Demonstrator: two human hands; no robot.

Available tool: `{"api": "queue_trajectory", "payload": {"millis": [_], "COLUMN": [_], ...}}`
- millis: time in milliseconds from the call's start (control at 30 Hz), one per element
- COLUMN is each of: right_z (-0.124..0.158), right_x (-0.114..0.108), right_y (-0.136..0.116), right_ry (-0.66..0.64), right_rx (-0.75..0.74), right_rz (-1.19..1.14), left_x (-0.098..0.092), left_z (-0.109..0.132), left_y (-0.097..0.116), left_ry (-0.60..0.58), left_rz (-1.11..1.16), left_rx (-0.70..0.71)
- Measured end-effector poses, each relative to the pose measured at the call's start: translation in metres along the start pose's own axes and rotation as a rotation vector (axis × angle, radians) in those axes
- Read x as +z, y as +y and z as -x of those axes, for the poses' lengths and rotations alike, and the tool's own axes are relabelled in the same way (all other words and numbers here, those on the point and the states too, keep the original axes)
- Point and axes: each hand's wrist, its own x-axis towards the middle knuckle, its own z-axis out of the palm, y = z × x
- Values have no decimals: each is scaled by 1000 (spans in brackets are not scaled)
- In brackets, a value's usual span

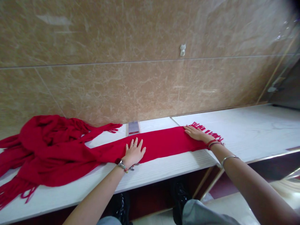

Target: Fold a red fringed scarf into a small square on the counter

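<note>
A long red scarf (164,142) lies stretched along a white counter, smooth and flat toward the right, with its fringed end at the right. My left hand (134,153) rests on it near the middle, palm down with fingers spread. Close to the fringe, my right hand (197,133) lies flat on the scarf, fingers extended. To the left, the flat part runs into a loose heap of red fabric (51,150) with fringed ends; whether it is all one piece I cannot tell.
The white counter (234,128) stretches to the right, with a seam across it. A small flat rectangular item (133,127) lies behind the scarf. A tan marbled wall (140,87) rises behind, bearing a small white cat-shaped hook (182,50). Black shoes (180,193) show below the front edge.
</note>
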Motion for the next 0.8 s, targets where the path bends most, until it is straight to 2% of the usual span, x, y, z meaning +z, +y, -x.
{"api": "queue_trajectory", "payload": {"millis": [133,233,300,400,533,600,667,800], "right_z": [0,2,5,12,26,34,41,44], "right_x": [-3,-10,-17,-25,-22,-18,-14,-12], "right_y": [20,14,-7,-63,-150,-178,-192,-192], "right_ry": [-38,3,92,207,188,166,155,135], "right_rx": [70,67,3,-156,-372,-430,-457,-480], "right_rz": [44,96,117,65,-32,-37,-21,12], "left_x": [-3,-2,0,2,1,0,0,1], "left_z": [2,1,0,-1,2,5,6,8], "left_y": [2,2,1,1,2,1,0,0], "left_ry": [0,8,11,22,32,34,39,36], "left_rz": [-13,-10,-4,5,15,16,21,41], "left_rx": [-9,-7,-4,-3,2,8,16,24]}}
